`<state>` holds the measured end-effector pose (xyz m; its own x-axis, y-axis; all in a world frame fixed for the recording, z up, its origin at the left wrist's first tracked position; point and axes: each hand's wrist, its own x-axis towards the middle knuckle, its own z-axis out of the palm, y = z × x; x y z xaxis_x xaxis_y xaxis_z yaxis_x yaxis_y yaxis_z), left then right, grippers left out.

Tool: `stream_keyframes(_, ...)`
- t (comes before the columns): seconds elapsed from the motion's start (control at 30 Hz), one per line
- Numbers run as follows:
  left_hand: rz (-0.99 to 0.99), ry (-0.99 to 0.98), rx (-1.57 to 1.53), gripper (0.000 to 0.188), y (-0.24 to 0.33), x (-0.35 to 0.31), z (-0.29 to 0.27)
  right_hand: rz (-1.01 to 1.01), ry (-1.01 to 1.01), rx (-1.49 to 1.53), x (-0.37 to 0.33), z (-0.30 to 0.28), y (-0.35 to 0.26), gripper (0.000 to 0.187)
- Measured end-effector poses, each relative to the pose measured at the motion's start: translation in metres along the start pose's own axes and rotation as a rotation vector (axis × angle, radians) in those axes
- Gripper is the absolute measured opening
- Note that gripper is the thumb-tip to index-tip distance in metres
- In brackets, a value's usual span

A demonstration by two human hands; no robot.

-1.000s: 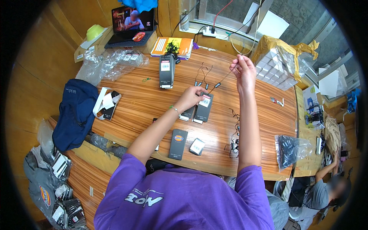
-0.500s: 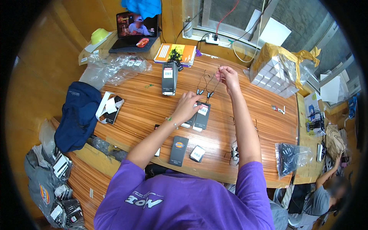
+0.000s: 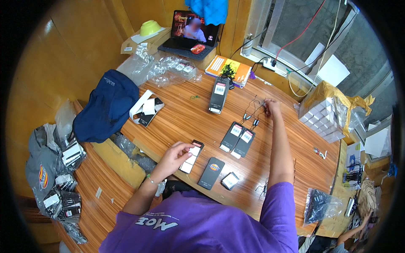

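Observation:
My left hand (image 3: 172,160) is at the near edge of the table, beside a narrow black card with white labels (image 3: 192,158). Its thumb and forefinger reach over the card, a little apart; whether they touch it is unclear. Out to the right, my right hand (image 3: 272,107) is closed at the looped end of a thin dark cord (image 3: 258,110). That cord leads to two dark grey hang tags with white barcode labels, a left tag (image 3: 231,136) and a right tag (image 3: 244,142), lying side by side.
A plain grey tag (image 3: 211,173) and a small labelled stack (image 3: 230,181) lie near me. Further back are a stacked pile of tags (image 3: 219,96), a laptop (image 3: 190,36) and notebooks (image 3: 242,71). A wrapped block of white boxes (image 3: 322,116) stands right, a navy cloth bag (image 3: 107,105) left.
My left hand has left the two tags and moved nearer, to the narrow labelled card. My right hand still has the cord end. The whole view has turned and shifted.

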<state>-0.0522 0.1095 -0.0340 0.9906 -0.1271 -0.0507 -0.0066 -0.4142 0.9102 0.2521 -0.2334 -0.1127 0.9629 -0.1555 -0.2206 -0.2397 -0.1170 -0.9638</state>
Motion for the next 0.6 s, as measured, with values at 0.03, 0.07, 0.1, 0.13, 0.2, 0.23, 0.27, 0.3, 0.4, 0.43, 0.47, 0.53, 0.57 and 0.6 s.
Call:
stream_keyframes(0.03,-0.021,0.009,-0.027,0.025,-0.008,0.001,-0.002,-0.008,-0.011,0.01,0.003,-0.004,0.0,0.011)
stream_keyframes(0.07,-0.045,0.003,-0.056,0.024,-0.014,0.001,-0.002,-0.081,0.009,-0.026,0.009,-0.011,0.008,0.015)
stream_keyframes(0.1,-0.024,-0.001,-0.032,0.024,-0.012,0.006,-0.001,-0.14,0.036,-0.062,0.017,-0.022,0.02,0.02)
stream_keyframes(0.13,-0.017,0.001,-0.081,0.024,-0.016,0.006,-0.001,-0.24,-0.034,-0.087,0.015,-0.026,0.022,0.012)
stream_keyframes(0.2,0.054,-0.01,0.085,0.028,-0.003,0.007,-0.003,-0.24,0.171,-0.161,-0.025,-0.006,0.007,0.018)
stream_keyframes(0.23,0.119,-0.031,0.172,0.031,0.001,0.008,0.001,-0.269,0.171,-0.218,-0.047,-0.006,-0.006,0.023)
stream_keyframes(0.27,0.202,-0.051,0.254,0.034,0.006,0.012,0.006,-0.327,0.069,-0.234,-0.066,-0.01,-0.009,0.022)
stream_keyframes(0.3,0.29,-0.062,0.334,0.037,0.011,0.018,0.011,-0.392,-0.038,-0.251,-0.089,-0.014,-0.009,0.02)
stream_keyframes(0.4,0.283,-0.21,0.55,0.045,0.023,0.03,0.03,-0.482,-0.288,-0.309,-0.191,-0.009,-0.013,0.01)
stream_keyframes(0.43,0.304,-0.226,0.612,0.05,0.024,0.034,0.038,-0.371,-0.367,-0.273,-0.221,-0.008,-0.006,0.01)
stream_keyframes(0.47,0.305,-0.248,0.658,0.05,0.025,0.037,0.043,-0.281,-0.377,-0.376,-0.254,-0.006,-0.011,0.012)
stream_keyframes(0.53,0.313,-0.281,0.754,0.052,0.03,0.042,0.051,-0.324,-0.302,-0.53,-0.297,-0.002,-0.004,0.022)
stream_keyframes(0.57,0.314,-0.267,0.75,0.052,0.028,0.042,0.053,-0.308,-0.288,-0.549,-0.309,0.001,0.002,0.028)
stream_keyframes(0.6,0.321,-0.259,0.748,0.052,0.023,0.043,0.055,-0.203,-0.263,-0.513,-0.32,0.004,0.007,0.034)
